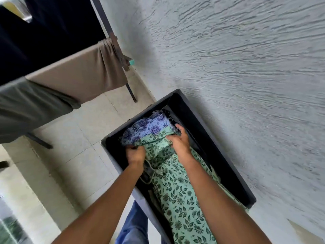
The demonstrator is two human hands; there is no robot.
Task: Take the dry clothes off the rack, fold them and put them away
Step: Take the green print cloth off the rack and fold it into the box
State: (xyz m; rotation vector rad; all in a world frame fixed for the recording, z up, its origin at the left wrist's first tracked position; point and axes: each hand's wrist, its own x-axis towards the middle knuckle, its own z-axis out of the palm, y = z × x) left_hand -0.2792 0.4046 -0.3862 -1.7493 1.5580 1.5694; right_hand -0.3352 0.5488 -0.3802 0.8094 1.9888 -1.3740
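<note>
the left hand [135,154] and the right hand [178,140] both grip the green leaf-print cloth [179,196] with curled fingers, down inside the black box [209,148]. just beyond the fingers lies a purple flowered cloth [151,126]. far up and left of the hands, the rack [103,18] carries a beige cloth [79,73].

- You can enter the bin [207,131] from above only; clothes [177,191] fill its middle.
- The wall [246,67] closes the right side; the rack [131,91] stands left, beyond open floor [84,134].
</note>
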